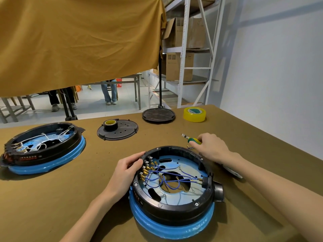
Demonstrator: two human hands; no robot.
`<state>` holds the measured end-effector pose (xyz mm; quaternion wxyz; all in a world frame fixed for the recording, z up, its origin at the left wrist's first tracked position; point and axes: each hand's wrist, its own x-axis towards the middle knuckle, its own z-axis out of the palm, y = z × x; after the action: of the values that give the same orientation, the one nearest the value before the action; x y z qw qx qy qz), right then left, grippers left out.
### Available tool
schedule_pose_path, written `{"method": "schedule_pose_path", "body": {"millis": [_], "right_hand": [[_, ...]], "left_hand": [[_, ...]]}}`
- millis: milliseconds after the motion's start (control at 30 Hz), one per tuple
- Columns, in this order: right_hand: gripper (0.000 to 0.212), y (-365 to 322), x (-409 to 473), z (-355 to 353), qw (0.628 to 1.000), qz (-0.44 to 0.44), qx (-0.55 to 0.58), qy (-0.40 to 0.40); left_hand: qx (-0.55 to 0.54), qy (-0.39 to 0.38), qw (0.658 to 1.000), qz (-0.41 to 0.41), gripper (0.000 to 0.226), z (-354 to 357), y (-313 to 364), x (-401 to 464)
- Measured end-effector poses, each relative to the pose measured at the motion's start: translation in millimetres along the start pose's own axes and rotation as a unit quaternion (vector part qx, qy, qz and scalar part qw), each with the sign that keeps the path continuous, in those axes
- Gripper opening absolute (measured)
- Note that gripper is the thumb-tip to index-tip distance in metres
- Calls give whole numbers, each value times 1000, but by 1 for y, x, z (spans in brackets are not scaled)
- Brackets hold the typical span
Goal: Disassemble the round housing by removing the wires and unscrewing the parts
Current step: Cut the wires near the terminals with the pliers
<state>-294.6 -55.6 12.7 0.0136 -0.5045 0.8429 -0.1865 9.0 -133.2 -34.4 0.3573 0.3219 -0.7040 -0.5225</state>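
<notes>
Round housing [174, 187] right up front on the surface [70, 198], lid off, black ring seated on its blue base, blue wires [167, 177] looping across the open middle to a row of brass terminals [146, 170] on the left inner wall. Left hand [125, 172] braced on that left rim, fingers curled against the edge just beside the terminals; steadying, not clamping anything loose. Right hand [209, 147] beyond the far rim, closed around the screwdriver [192, 139] by its green-and-yellow handle, tip pointing away from the housing.

Looks like tool pickup before the unscrewing. Best done by turning the tip round toward the rim screws, keeping the left-hand brace firm so the ring cannot spin, and staying clear of the wires. Probably wiser to pull spade connectors first. Housing between both grips, touching left, just short of right.
</notes>
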Motion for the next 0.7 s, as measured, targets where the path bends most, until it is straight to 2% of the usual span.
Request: {"method": "schedule_pose_path", "body": {"millis": [133,267,467,533,633,700], "right_hand": [[43,10,12,13,998,12,-50,39],[40,40,21,9,992,83,-48,83],[40,78,30,14,983,158,-79,44],[47,80,33,17,982,165,-84,39],[63,76,36,18,978,192,-84,13],[63,64,33,14,977,198,-69,29]], "left_hand": [[1,-16,1000,9,38,-13,-4,0],[-18,-14,1000,10,42,-16,-9,3],[-33,-13,999,8,37,-13,-11,5],[-33,-10,999,4,29,-13,-12,5],[-32,-10,999,0,30,-12,-12,6],[-34,-9,999,1,29,-11,-11,6]]}}
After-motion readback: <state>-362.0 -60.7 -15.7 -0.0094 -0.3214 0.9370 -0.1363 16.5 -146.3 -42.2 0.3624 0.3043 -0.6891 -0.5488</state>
